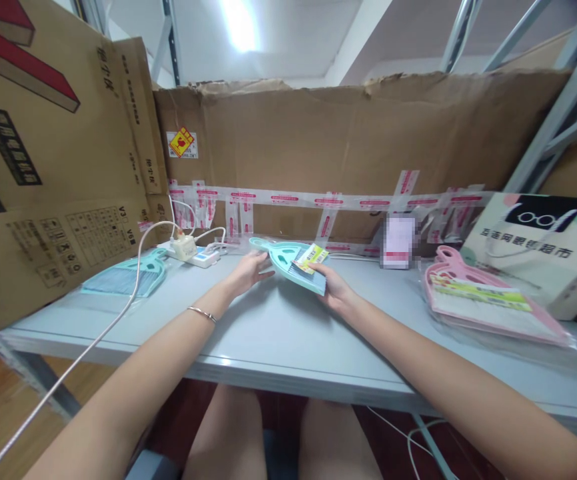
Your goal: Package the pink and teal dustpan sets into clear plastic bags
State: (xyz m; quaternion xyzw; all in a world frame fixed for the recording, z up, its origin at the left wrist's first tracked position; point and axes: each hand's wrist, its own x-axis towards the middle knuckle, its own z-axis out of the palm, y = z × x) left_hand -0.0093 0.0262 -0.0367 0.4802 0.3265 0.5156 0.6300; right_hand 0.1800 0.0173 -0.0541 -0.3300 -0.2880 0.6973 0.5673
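Observation:
A mint-green dustpan and brush set [284, 261] with a yellow-green label is held tilted just above the table, its handle toward the left. My right hand [336, 287] grips its wide end, the thumb over the label's edge. Beside the handle is my left hand [249, 273], its fingers apart and stretched toward the set; whether they touch it I cannot tell. Another mint-green set [131, 275] lies at the table's left. Over on the right, a pink dustpan and brush set [483, 300] lies in a clear plastic bag.
A white cable [138, 257] runs from the power strip [203, 257] across the left of the table [288, 340]. A phone [398, 241] leans at the back. Cardboard [288, 147] walls the rear, a large carton [58, 167] the left, and a printed box [543, 247] stands right.

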